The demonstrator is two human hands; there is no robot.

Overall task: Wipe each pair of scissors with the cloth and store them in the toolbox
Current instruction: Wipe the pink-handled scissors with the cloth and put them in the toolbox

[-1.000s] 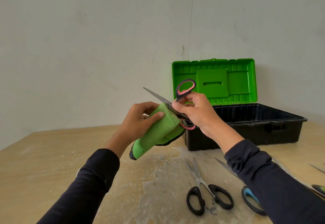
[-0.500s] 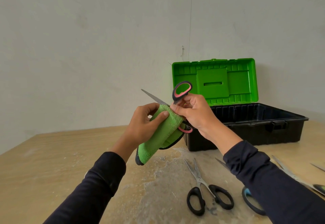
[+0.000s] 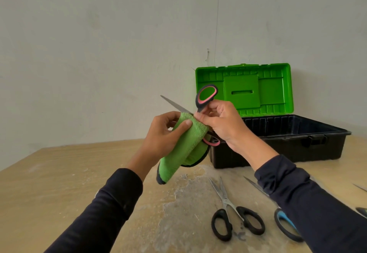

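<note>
My right hand [image 3: 220,123] holds the pink-and-black-handled scissors [image 3: 205,97] in the air, one handle loop above my fingers and the other below. My left hand [image 3: 164,133] grips the green cloth [image 3: 184,149] folded round the lower part of the blades; a bare blade tip sticks out up-left. The toolbox [image 3: 282,145], black with its green lid raised, stands open behind my hands. Black-handled scissors [image 3: 234,219] lie on the table in front of it. Blue-handled scissors [image 3: 284,223] lie to their right, partly hidden by my right sleeve.
The wooden table [image 3: 59,183] has a pale worn patch in the middle. At the right edge, more scissors [image 3: 361,211] are barely in view. A plain wall stands close behind the toolbox.
Both hands have drifted slightly right and the cloth has slid along the blades. The scissors have tilted so the upper handle stands more upright.
</note>
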